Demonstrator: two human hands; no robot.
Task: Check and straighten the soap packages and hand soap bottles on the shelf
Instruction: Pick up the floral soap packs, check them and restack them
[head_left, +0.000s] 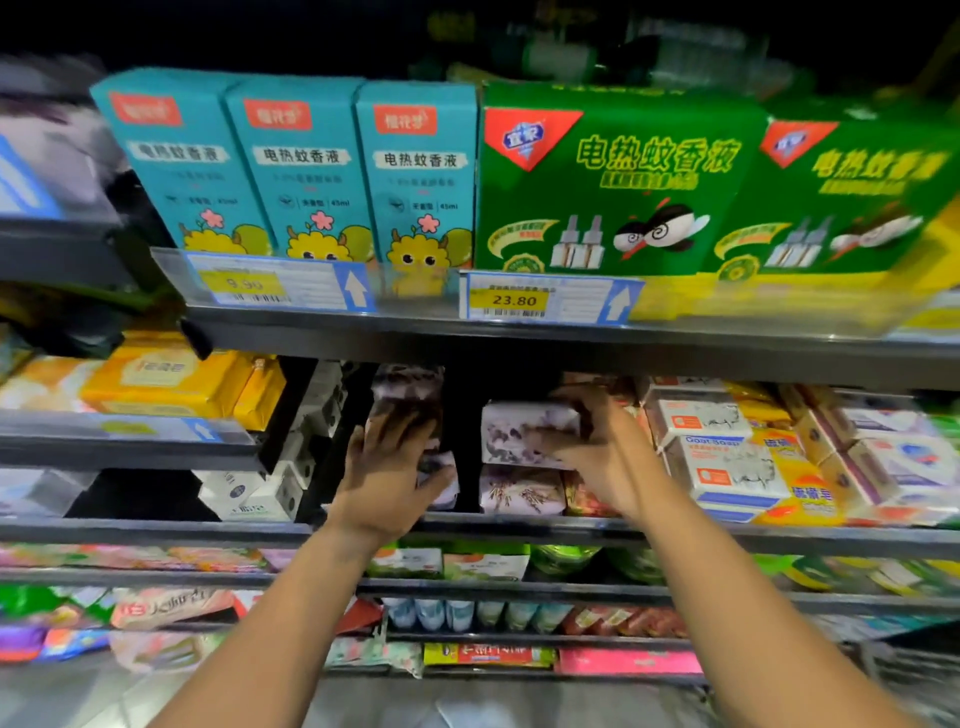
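On my feed the right hand (597, 447) grips a lavender-printed soap package (519, 431), fingers curled over its top and right end, thumb under it. That package lies on a second lavender package (519, 491), which sits on the grey shelf (208, 530). A dark upright divider (467, 457) stands between the two hands. Left of it, the left hand (387, 467) lies against a stack of purple soap packages (408, 389), fingers fairly straight and spread, pressing rather than gripping; motion blur hides the fingertips.

Just right of the right hand I see white Goat Soap boxes (727, 467) stacked with yellow packs (802, 488) beside them. Left of the left hand stand white cartons (260, 493), and beyond them yellow soap packs (166, 384) on a neighbouring shelf. Above both hands, the next shelf carries teal boxes (301, 166) and green boxes (608, 182), with a 23.80 price tag (514, 300) on its rail. Below my wrists, lower shelves (519, 590) hold blurred mixed packets.
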